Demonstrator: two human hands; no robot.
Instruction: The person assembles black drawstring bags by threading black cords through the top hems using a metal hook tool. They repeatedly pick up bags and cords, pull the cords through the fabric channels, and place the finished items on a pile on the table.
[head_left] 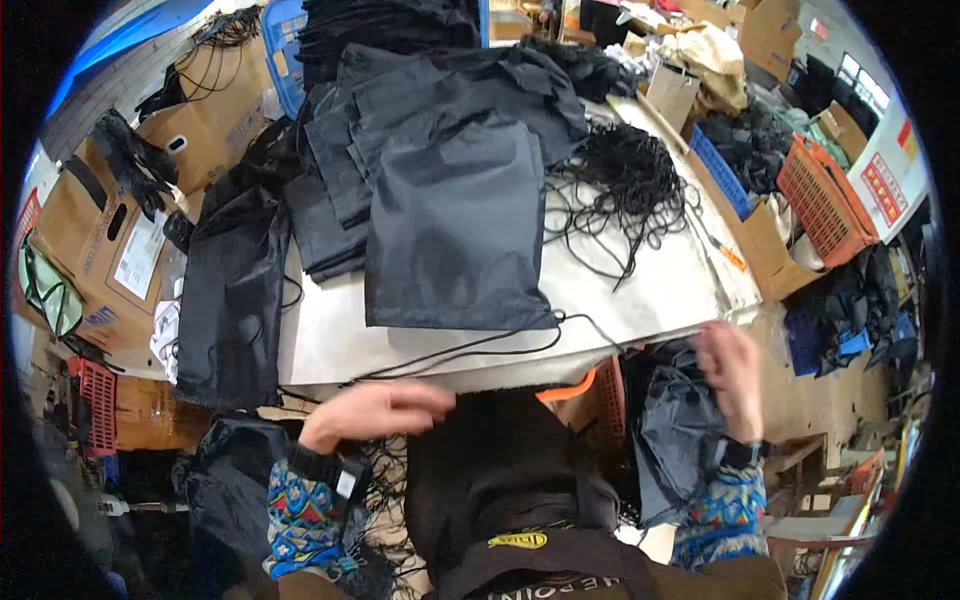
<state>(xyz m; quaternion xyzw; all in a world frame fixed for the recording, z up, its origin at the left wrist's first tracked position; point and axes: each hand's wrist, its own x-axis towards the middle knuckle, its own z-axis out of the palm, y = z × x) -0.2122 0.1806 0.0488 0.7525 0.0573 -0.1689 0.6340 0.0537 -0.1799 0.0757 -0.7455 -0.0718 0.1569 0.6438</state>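
A black drawstring bag (455,225) lies flat on the white table in front of me, its cord (470,350) trailing along the front edge. My left hand (385,410) hovers just below that cord, fingers stretched toward the right, and holds nothing I can see. Off the table's right front corner is my right hand (730,370), near a dark bag (675,430) hanging there. Motion smears its fingers, so their closure is unclear. Behind the drawstring bag spreads a pile of flat black bags (400,100).
A tangle of black cords (635,185) sits on the table's (650,285) right side. Another black bag (235,300) drapes over the left edge. Cardboard boxes (110,250) stand at the left; an orange crate (825,195) and a small orange-handled tool (733,258) are at the right.
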